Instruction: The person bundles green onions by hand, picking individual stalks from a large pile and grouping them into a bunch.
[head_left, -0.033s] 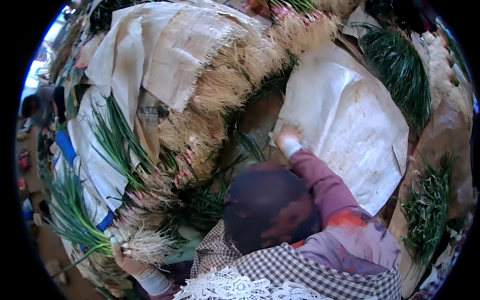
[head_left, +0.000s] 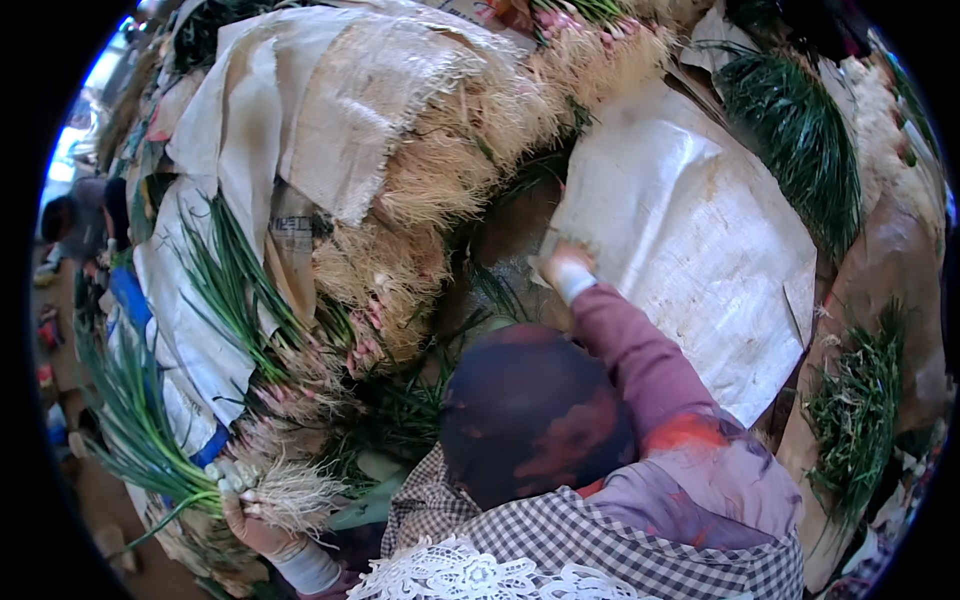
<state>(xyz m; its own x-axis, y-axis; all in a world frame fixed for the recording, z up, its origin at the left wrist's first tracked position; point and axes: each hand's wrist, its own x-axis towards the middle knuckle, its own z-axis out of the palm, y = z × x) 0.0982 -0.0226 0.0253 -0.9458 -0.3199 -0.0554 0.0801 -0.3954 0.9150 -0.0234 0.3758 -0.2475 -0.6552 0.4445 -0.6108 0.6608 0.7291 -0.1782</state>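
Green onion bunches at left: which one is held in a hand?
The lower green onion bunch, with white bulbs and pale roots, gripped by the left hand; the pinkish-based green bunch above it is in no hand.

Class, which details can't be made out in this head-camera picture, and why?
Head view: stem count of the green-leaved, white-rooted onion bunch; overlap and the left hand hide some.
Head view: what lies beneath the large, shiny white sheet; it covers that.
Head view: whether the right hand grips anything; blurred.
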